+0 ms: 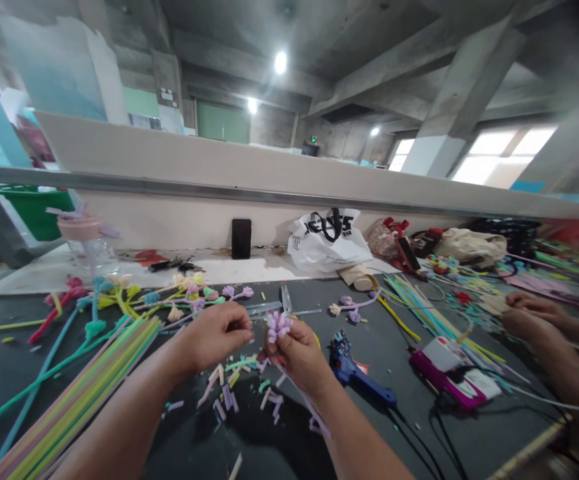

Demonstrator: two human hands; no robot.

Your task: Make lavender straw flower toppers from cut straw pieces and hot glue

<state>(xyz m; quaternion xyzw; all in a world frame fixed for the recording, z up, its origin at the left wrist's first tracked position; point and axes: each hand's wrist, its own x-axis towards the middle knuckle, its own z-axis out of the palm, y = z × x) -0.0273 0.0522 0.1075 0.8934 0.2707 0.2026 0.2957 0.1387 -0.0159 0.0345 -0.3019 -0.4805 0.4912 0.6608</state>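
Observation:
My right hand (302,353) grips a lilac flower of fuzzy pipe cleaner (278,325), its stem (314,410) trailing below toward my wrist. Just left of the flower, apart from it, my left hand (222,337) is closed with thumb and fingertips together; whatever they pinch is too small to make out. Under both hands lie short cut pipe cleaner pieces (227,398) in lilac, green, yellow and pink. Beyond them are scissors (286,300) and a clear ruler (264,308). A blue glue gun (364,383) rests right of my right hand.
Long pipe cleaners (89,393) lie bundled at left, near finished flowers (129,297). A phone (241,239), white bag (327,240) and lidded cup (82,240) line the back. At right are a magenta glue gun (449,383), cords and another person's hands (534,317).

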